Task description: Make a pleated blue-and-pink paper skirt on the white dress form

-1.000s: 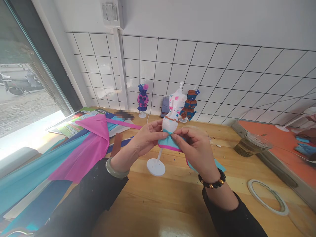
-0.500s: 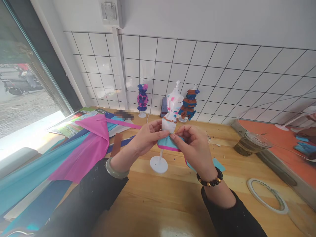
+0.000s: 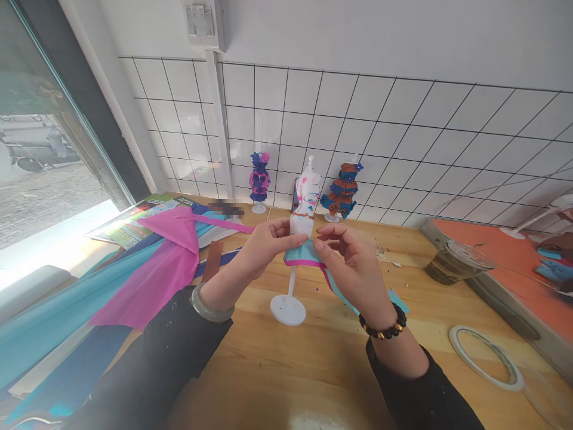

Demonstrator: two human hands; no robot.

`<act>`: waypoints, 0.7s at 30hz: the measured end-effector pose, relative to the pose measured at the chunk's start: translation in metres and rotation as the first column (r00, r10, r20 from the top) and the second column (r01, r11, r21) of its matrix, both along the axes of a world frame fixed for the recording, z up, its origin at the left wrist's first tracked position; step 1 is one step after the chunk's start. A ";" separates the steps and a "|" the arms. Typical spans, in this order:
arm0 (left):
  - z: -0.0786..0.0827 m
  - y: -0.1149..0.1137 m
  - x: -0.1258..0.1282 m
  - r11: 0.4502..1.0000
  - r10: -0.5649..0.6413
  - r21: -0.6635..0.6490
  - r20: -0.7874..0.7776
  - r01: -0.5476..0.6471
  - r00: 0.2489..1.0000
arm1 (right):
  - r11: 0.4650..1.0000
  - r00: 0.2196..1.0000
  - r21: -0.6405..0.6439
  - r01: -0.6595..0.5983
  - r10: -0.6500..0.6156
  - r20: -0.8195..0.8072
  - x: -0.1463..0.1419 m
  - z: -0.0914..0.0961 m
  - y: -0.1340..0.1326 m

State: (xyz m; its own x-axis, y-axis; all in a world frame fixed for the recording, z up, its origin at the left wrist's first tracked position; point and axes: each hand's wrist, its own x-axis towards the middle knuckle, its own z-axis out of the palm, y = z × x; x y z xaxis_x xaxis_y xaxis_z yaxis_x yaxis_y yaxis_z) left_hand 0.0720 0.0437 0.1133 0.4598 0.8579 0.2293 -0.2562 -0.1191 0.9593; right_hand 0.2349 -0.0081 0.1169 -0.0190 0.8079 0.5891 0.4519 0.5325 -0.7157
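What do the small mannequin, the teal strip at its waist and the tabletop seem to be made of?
The mannequin looks like moulded plastic: white, smooth, slight sheen, paint smears. The teal strip, held at the waist by the left hand and right hand, is thin paper or fabric: matte, pink-edged, softly gathered. The tabletop is wood: visible grain, plank seams, lightly glossy.

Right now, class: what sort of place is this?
Probably a craft workspace: the left hand and right hand hold a blue strip on a small dress form, coloured paper lies on the wooden table, and dressed forms stand by the wall.
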 end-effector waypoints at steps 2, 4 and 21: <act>0.001 0.001 -0.002 1.000 0.017 -0.012 -0.004 -0.017 1.000 | 0.984 0.994 0.179 -0.012 -0.009 0.112 0.000 0.003 -0.003; 0.001 0.001 -0.003 0.999 0.031 -0.015 -0.021 -0.031 0.999 | 0.944 0.962 0.323 -0.071 -0.021 0.273 -0.002 0.004 -0.005; 0.007 -0.003 -0.007 0.998 0.060 -0.023 -0.083 -0.063 0.995 | 0.706 0.753 0.688 -0.168 -0.359 0.552 -0.011 -0.010 -0.005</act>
State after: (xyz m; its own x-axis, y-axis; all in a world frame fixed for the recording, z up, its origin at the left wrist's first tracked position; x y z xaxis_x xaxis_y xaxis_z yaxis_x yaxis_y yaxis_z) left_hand 0.0652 0.0406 0.1200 0.4224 0.8902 0.1709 -0.1694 -0.1077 0.9796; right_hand 0.2241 -0.0132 0.1071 -0.5251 0.2167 0.8230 0.7059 0.6510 0.2790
